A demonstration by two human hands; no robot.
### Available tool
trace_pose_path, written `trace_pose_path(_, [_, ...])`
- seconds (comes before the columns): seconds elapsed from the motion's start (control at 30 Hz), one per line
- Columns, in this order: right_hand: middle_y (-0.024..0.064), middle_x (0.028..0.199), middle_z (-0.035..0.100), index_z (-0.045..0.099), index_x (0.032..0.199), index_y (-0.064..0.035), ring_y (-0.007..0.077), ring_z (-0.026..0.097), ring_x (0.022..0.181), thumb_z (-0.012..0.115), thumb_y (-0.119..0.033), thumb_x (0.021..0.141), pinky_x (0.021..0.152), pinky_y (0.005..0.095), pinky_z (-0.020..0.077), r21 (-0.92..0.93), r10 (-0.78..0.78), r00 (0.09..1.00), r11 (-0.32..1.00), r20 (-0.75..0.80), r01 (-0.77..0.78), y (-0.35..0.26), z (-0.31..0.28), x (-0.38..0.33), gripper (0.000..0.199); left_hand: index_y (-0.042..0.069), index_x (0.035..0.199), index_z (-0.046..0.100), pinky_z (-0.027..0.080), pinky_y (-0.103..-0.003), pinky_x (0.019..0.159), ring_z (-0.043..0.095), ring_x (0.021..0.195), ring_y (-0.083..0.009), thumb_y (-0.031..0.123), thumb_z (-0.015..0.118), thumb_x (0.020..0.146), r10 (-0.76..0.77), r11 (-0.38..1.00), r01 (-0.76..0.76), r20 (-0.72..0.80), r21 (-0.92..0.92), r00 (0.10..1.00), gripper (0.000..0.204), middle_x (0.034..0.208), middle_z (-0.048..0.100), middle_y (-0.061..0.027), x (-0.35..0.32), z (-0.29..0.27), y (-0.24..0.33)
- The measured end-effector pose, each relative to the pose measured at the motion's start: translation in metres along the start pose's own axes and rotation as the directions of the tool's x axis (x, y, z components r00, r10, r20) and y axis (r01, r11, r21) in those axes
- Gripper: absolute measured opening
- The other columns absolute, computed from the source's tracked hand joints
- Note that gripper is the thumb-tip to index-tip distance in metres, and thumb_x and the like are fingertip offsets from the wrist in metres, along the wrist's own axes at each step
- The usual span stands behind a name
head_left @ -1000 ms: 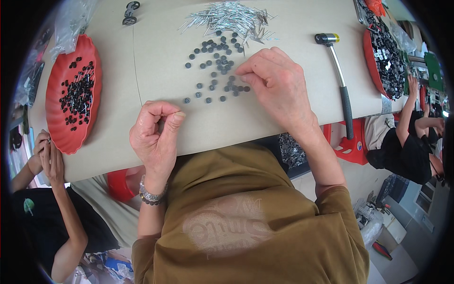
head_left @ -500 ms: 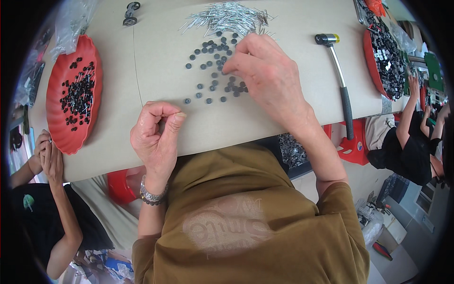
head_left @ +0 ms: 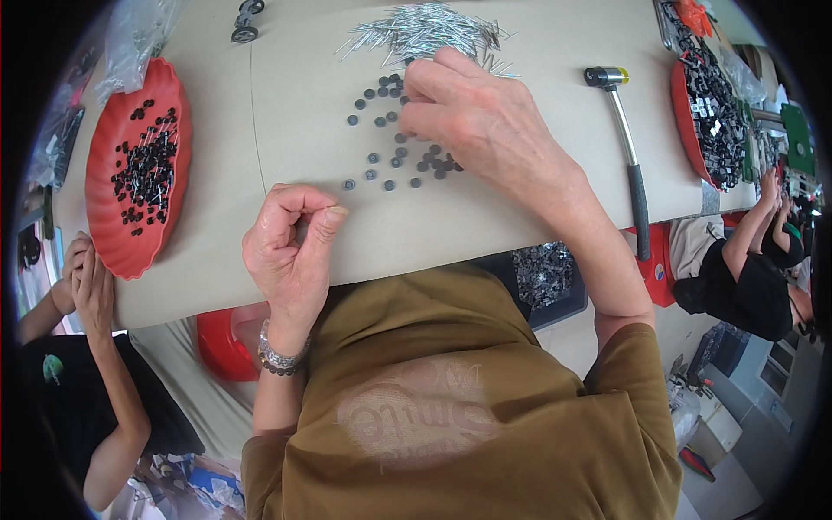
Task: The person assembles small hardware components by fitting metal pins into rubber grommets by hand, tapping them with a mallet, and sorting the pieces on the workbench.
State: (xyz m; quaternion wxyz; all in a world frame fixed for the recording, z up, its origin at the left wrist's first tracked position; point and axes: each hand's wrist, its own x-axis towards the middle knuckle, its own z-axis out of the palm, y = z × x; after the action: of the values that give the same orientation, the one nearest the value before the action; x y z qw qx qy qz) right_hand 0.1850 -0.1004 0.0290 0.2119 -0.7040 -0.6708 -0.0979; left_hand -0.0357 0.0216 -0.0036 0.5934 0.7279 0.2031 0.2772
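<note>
My left hand [head_left: 296, 232] is closed just above the near edge of the table, thumb pressed against the curled index finger. Whatever it pinches, if anything, is too small to make out. My right hand [head_left: 477, 108] reaches over the scattered small black wheels [head_left: 380, 121], its fingers bent downward and its fingertips partly hidden; anything between them does not show. Beyond it lies a heap of thin silvery metal pins [head_left: 438, 33], close to the knuckles. Several wheels lie under and beside the right hand.
A red scalloped tray [head_left: 102, 178] holding black wheels and pins is at the left. A mallet [head_left: 634, 169] with a black grip lies at the right, near another red tray [head_left: 685, 117] of dark parts. A small wheeled piece [head_left: 246, 21] sits at the far left. Other people sit at both sides.
My right hand has shifted slightly away from me, toward the pin heap, with its forearm swung a little to the right. The left hand keeps its pinch; the whole view has shifted slightly.
</note>
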Motion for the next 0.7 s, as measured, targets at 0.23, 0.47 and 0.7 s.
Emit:
trace_pose_path(0.23, [-0.0024, 0.087, 0.052, 0.069, 0.074, -0.0112, 0.0134, 0.056, 0.089, 0.070, -0.010, 0.078, 0.056, 0.0284, 0.0523, 0.037, 0.058, 0.997, 0.998, 0.047, -0.060, -0.004, -0.004, -0.002, 0.004, 0.000, 0.092, 0.063, 0.048, -0.021, 0.071, 0.055, 0.075, -0.0068, 0.001, 0.077, 0.090, -0.011, 1.000, 0.011, -0.038, 0.010, 0.999, 0.014, 0.085, 0.062, -0.0004, 0.000, 0.000, 0.000])
trace_pose_path(0.47, [-0.0034, 0.085, 0.056, 0.074, 0.075, -0.0131, 0.0159, 0.058, 0.086, 0.072, -0.010, 0.079, 0.058, 0.0338, 0.0510, 0.149, 0.161, 0.987, 0.976, 0.015, -0.161, -0.003, 0.001, -0.006, 0.005, 0.000, 0.092, 0.064, 0.049, -0.022, 0.071, 0.056, 0.075, -0.0069, 0.001, 0.077, 0.090, -0.006, 1.000, 0.006, -0.045, 0.011, 0.999, 0.014, 0.085, 0.062, -0.0005, 0.001, 0.001, 0.000])
trace_pose_path(0.7, [-0.0023, 0.086, 0.056, 0.073, 0.077, -0.0122, 0.0174, 0.059, 0.088, 0.073, -0.009, 0.079, 0.059, 0.0370, 0.0508, 0.169, 0.195, 0.980, 0.968, -0.046, -0.185, 0.002, -0.001, -0.002, 0.004, -0.001, 0.092, 0.064, 0.049, -0.021, 0.071, 0.056, 0.075, -0.0069, 0.000, 0.076, 0.090, -0.002, 1.000, 0.002, -0.044, -0.006, 0.999, 0.013, 0.085, 0.062, -0.0007, 0.000, 0.000, 0.000])
